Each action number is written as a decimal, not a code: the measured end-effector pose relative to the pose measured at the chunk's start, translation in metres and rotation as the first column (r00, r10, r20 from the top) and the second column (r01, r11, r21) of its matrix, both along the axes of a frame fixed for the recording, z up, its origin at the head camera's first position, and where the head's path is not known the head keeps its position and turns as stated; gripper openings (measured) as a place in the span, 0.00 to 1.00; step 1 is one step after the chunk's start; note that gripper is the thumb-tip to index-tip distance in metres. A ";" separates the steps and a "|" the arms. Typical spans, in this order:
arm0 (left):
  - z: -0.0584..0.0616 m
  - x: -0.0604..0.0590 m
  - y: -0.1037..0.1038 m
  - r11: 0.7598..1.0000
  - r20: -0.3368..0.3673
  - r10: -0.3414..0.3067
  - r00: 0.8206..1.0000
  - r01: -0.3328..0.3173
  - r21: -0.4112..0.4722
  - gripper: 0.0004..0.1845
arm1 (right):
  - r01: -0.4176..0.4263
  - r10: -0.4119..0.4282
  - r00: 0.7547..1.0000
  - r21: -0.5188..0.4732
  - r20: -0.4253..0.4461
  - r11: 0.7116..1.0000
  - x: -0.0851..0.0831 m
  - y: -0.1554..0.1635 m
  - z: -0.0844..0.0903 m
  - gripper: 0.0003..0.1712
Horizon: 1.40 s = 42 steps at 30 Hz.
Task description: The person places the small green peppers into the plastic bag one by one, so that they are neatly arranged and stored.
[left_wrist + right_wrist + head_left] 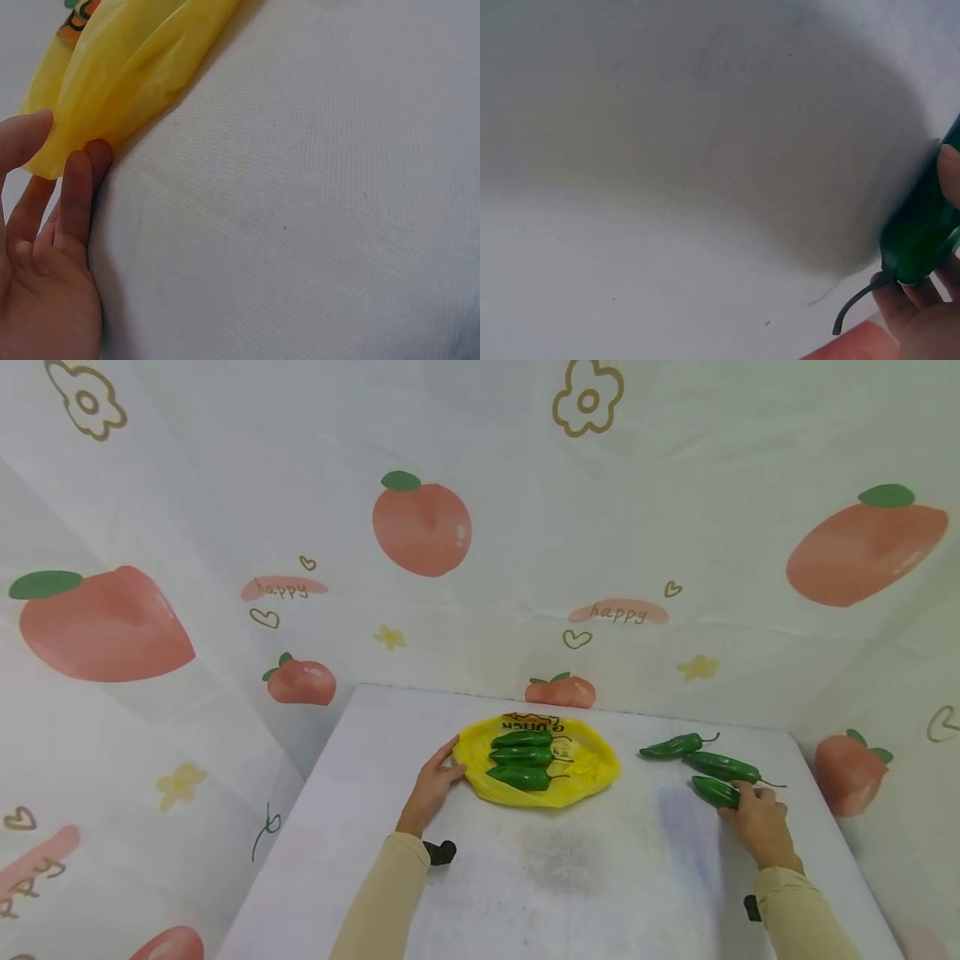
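— Head view: your right hand (759,820) grips the nearest glossy dark-green chilli pepper (715,791), two more lying just beyond your fingers. How will it handle?

— Light, smooth, probably slippery; pinch mid-body, not the stem. Your left hand (433,782), fingers straight, touches the crinkled yellow plastic bag (592,764).
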<state>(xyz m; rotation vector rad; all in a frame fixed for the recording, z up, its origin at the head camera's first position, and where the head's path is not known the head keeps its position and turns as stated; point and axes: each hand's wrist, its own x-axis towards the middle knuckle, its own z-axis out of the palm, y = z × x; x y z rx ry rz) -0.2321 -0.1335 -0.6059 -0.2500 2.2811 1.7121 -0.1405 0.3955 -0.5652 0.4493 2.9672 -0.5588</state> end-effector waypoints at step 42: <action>0.003 0.003 0.001 1.000 -0.002 0.019 1.000 -0.019 -0.003 0.29 | -0.142 0.175 0.884 0.106 -0.433 0.984 -0.008 -0.037 0.027 0.29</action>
